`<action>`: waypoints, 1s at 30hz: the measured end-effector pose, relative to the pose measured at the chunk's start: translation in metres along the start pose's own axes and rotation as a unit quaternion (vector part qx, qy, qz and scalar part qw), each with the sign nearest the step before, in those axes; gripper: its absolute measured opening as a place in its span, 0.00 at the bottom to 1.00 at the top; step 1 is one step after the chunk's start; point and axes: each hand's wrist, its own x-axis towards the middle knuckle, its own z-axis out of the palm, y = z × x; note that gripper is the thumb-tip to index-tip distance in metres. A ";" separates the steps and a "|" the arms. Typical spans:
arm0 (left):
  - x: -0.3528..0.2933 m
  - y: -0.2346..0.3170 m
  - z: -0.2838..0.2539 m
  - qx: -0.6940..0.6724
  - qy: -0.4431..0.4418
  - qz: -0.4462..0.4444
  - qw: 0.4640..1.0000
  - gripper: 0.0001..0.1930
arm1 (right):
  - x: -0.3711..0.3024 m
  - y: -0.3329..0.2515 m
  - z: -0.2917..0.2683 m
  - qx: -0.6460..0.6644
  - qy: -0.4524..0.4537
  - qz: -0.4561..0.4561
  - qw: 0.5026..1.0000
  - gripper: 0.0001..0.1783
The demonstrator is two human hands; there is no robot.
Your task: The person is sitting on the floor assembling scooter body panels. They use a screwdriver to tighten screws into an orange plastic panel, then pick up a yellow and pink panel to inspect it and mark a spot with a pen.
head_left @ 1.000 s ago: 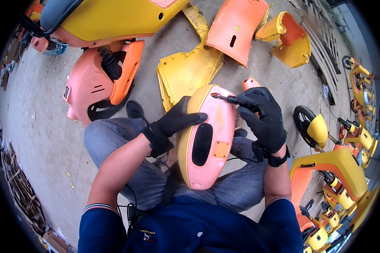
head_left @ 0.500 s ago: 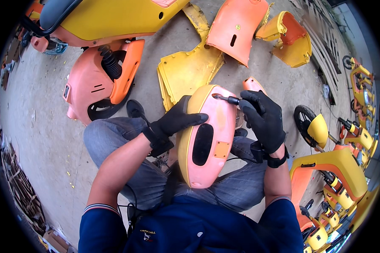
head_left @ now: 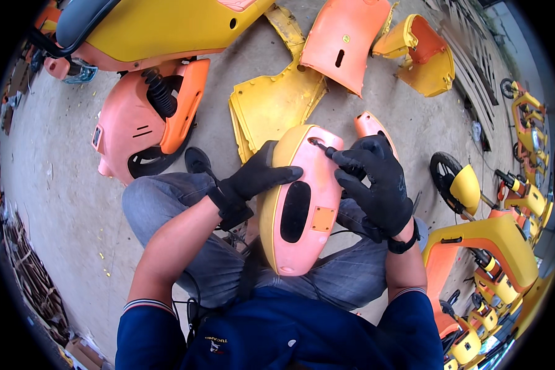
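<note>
A pink and yellow plastic scooter headlight housing (head_left: pixel 322 182) with a dark oval window rests between my thighs. My black-gloved left hand (head_left: pixel 258 175) grips its left edge, thumb lying on the pink face and fingers hidden behind the yellow side. In my gloved right hand (head_left: pixel 376 185) is a screwdriver (head_left: pixel 329 150), held by its dark handle between thumb and fingers. Its tip sits in the recessed hole at the housing's upper end; any screw inside is too small to make out. Beyond my right hand lies a small pink plastic piece (head_left: pixel 367 123).
Yellow panels (head_left: pixel 274 102), an orange-pink panel (head_left: pixel 342 46) and a curved yellow cover (head_left: pixel 422 58) lie ahead on the concrete floor. A scooter (head_left: pixel 145 117) stands at left. More yellow scooter parts (head_left: pixel 487 246) crowd the right, and scrap strips (head_left: pixel 34 271) lie at far left.
My right hand has shifted left and a little down, nearer the housing, and the screwdriver is now tilted more steeply. My left hand and the housing have hardly moved.
</note>
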 end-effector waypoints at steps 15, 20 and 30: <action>0.003 -0.009 -0.002 -0.024 0.003 0.010 1.000 0.37 | 0.000 0.016 0.009 0.112 0.075 0.046 0.990 0.20; 0.001 -0.001 0.000 -0.012 -0.005 0.009 1.000 0.37 | -0.002 0.013 0.012 0.172 0.087 0.196 0.961 0.16; 0.003 -0.005 -0.002 0.017 0.005 0.011 1.000 0.36 | 0.000 0.020 0.018 0.090 0.086 0.081 0.989 0.16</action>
